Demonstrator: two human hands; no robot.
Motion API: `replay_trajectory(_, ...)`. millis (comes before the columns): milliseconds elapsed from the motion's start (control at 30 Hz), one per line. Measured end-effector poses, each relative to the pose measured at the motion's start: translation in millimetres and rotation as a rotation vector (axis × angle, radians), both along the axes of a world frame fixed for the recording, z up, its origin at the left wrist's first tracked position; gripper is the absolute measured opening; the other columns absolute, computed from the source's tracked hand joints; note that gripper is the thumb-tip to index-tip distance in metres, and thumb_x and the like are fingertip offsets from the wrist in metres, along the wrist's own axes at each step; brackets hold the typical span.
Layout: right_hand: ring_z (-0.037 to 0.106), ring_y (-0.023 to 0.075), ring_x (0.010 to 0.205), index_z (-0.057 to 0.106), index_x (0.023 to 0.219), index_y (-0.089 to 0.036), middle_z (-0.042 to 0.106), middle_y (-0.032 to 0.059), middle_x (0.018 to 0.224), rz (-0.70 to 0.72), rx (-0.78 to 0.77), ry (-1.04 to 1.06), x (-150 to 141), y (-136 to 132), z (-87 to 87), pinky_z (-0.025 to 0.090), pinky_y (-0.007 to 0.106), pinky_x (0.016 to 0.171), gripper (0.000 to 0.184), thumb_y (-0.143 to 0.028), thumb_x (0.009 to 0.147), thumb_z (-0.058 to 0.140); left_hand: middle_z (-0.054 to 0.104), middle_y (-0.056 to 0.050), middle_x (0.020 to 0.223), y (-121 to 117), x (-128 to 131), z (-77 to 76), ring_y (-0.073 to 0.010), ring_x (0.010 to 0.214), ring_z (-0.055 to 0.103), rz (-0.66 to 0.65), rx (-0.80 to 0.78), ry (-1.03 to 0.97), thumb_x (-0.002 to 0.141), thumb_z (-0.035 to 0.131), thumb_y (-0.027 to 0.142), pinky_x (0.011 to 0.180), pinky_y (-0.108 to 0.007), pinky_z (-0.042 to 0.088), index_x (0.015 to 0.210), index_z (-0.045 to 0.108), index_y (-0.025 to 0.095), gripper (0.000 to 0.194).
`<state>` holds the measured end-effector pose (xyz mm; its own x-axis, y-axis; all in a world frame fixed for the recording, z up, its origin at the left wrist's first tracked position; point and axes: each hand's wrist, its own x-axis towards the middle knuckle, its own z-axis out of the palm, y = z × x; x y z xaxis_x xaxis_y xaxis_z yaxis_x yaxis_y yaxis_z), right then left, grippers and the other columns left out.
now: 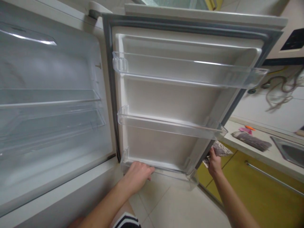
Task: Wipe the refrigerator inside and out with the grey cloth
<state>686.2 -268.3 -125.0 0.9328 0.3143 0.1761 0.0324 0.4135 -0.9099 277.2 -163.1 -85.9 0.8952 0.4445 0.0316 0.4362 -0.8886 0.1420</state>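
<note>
The refrigerator door (166, 95) stands wide open, with three clear plastic door shelves on its inner side. My left hand (139, 174) is closed over the front edge of the bottom door shelf (171, 176), near its hinge side. By the door's outer edge, my right hand (215, 164) is closed on a crumpled grey-brown patterned cloth (220, 148), partly hidden behind the door. Above are the middle door shelf (166, 125) and the top door shelf (185, 71), neither with anything in it.
On the left is the lit refrigerator interior (47, 72) with a glass shelf (47, 96). A counter (229, 135) at right bears a grey cloth (253, 141), a pink item (245, 130), an orange item (250, 128) and a sink (291, 152). Yellow cabinets (251, 190) stand below; cables (280, 91) hang above.
</note>
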Motion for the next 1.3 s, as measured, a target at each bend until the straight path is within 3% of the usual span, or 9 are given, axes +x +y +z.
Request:
replay_trajectory(367,0.063,0.0121,0.070,0.067,0.088,-0.017,0.070,-0.0002,0.082,-0.039,-0.037,0.028,-2,0,3.7,0.053,0.020,0.055,0.086,-0.077,0.033,0.095,0.083,-0.005,0.097,-2,-1,41.9,-0.0258,0.096,0.079,0.013,0.038,-0.086,0.100,0.059,0.016,0.078,-0.031,0.053,0.099,0.071,0.025,0.015)
replay_trajectory(633,0.061,0.0119,0.068,0.066,0.086,-0.018,0.069,-0.0011,0.079,-0.053,-0.050,0.044,-2,2,3.0,0.053,0.021,0.053,0.086,-0.077,0.030,0.095,0.084,-0.006,0.098,3,4,27.6,-0.0275,0.098,0.080,0.020,-0.008,-0.068,0.100,0.063,0.020,0.081,-0.033,0.056,0.102,0.073,0.025,0.011)
replay_trajectory(1000,0.062,0.0129,0.064,0.066,0.091,-0.017,0.070,0.0001,0.081,-0.032,-0.059,0.025,1,-1,-1.8,0.049,0.022,0.049,0.084,-0.076,0.038,0.095,0.083,-0.007,0.096,0,5,24.7,-0.0307,0.099,0.080,0.069,-0.011,-0.039,0.099,0.067,0.026,0.076,-0.034,0.054,0.102,0.075,0.025,0.009)
replay_trajectory(1300,0.066,0.0130,0.076,0.068,0.094,-0.018,0.071,-0.0008,0.086,-0.031,-0.030,0.003,0,1,-3.1,0.057,0.023,0.062,0.084,-0.078,0.040,0.093,0.083,-0.008,0.099,0,3,20.5,-0.0318,0.103,0.078,0.093,0.000,-0.008,0.102,0.061,0.027,0.076,-0.035,0.050,0.106,0.074,0.026,0.013)
